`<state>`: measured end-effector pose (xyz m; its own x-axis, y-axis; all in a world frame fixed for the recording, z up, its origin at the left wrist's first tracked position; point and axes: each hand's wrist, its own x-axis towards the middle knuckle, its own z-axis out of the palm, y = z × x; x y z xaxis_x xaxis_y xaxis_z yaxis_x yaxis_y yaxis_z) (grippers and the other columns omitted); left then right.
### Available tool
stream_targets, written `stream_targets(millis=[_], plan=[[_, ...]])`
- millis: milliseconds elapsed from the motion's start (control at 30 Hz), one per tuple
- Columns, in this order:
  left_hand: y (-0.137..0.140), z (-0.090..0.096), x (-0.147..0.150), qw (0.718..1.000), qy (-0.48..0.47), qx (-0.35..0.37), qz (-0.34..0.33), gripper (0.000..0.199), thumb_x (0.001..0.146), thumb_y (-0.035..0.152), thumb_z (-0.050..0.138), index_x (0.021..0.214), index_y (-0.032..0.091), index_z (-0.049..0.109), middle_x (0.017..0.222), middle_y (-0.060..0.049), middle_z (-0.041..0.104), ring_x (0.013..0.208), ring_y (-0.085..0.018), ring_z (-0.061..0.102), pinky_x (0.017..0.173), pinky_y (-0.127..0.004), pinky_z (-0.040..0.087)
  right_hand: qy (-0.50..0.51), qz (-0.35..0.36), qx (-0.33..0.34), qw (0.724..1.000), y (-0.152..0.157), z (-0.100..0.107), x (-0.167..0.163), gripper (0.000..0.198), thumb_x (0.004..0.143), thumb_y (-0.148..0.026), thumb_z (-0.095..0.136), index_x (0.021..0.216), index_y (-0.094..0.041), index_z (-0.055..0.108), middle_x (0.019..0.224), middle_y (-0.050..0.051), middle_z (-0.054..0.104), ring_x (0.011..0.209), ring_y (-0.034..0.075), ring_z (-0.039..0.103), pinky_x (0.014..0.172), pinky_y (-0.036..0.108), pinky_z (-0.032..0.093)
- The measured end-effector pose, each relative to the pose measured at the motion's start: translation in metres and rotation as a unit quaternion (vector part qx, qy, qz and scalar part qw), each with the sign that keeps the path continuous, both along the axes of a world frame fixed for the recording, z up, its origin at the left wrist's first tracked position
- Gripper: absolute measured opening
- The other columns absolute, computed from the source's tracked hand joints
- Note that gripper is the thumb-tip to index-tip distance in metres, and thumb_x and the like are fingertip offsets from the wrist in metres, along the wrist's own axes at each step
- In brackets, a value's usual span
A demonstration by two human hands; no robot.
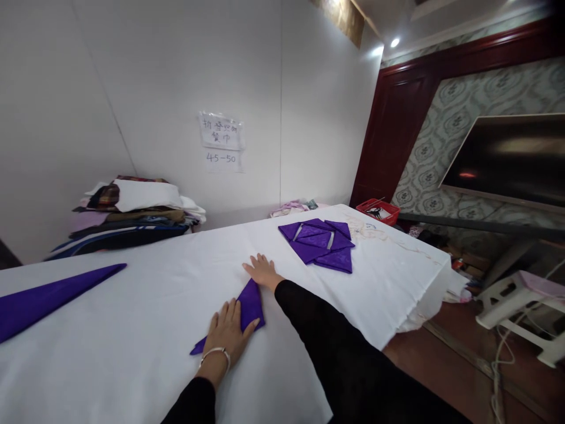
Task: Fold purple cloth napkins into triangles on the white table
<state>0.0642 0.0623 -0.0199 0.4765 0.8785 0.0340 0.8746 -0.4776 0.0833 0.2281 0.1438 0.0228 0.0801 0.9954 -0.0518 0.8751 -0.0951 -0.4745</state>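
Observation:
A purple cloth napkin (251,306), folded to a pointed shape, lies on the white tablecloth (154,318) in front of me. My left hand (229,333), with a bracelet at the wrist, rests flat over its left part, fingers spread, hiding some of it. At the napkin's upper tip, my right hand (263,272) lies flat with fingers stretched out, partly on the cloth beyond. Farther right sits a group of folded purple napkins (318,242) that overlap, with pale bands showing on them. Off to the left, another purple cloth (53,300) is folded to a long point.
A stack of folded clothes (141,215) stands against the wall behind the table. Handwritten paper signs (222,141) hang above. At the far right corner is a red basket (378,210). A plastic stool (525,306) and a white cable (497,365) are on the floor at right.

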Motion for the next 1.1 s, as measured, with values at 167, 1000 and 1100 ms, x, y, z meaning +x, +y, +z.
stream_targets(millis=[167,1000,1100], plan=[[0.0,0.004,0.002,1.0,0.0,-0.013,0.002,0.084,0.081,0.062,0.026,0.14,0.002,0.026,0.147,-0.016,0.025,0.137,-0.031,0.018,0.108,-0.047,0.017,-0.034,0.148,0.052,0.987,-0.025,-0.01,-0.018,0.066,0.088,-0.061,0.023,0.141,-0.021,0.028,0.151,0.009,0.018,0.139,0.024,0.009,0.109,0.051,0.005],[-0.008,0.011,0.004,1.0,0.01,-0.019,0.007,0.082,0.083,0.064,0.02,0.14,0.005,0.028,0.148,-0.015,0.023,0.137,-0.029,0.018,0.109,-0.047,0.017,0.099,-0.063,0.063,0.991,-0.007,-0.019,0.016,0.055,0.094,-0.043,0.019,0.14,-0.016,0.032,0.143,0.009,0.037,0.13,0.019,0.034,0.106,0.037,0.027],[-0.009,0.011,0.004,1.0,-0.006,-0.015,0.004,0.081,0.083,0.062,0.022,0.14,0.005,0.029,0.148,-0.015,0.024,0.137,-0.03,0.018,0.109,-0.047,0.017,0.126,-0.042,0.07,0.989,-0.034,-0.021,0.021,0.056,0.09,-0.042,0.035,0.14,-0.016,0.033,0.14,0.007,0.041,0.125,0.018,0.042,0.103,0.031,0.033]])
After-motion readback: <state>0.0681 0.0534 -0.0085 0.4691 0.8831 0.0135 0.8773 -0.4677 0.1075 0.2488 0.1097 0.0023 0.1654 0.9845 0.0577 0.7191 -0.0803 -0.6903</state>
